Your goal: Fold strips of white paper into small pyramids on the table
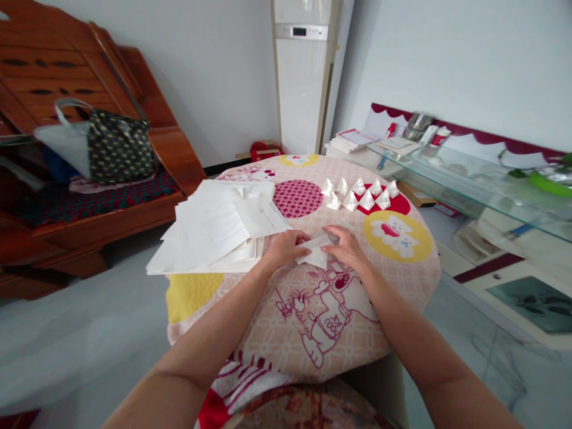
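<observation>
A partly folded sheet of white paper (316, 251) lies between my hands on the round table's patterned cloth (286, 333). My left hand (286, 246) grips its left side with curled fingers. On its right side, my right hand (346, 245) pinches the paper between thumb and fingers. To the left rests an untidy stack of white sheets (210, 223), some with printed lines. Beyond my right hand stand several small pointed folded paper shapes (367, 200), set out in two rough rows.
At left is a wooden bench (165, 149) with a dark patterned bag (118, 146) on it. On the right, a glass-topped cabinet (482, 196) carries papers, cups and a green-rimmed bowl (552, 182). A tall white air conditioner (300, 89) stands behind the table.
</observation>
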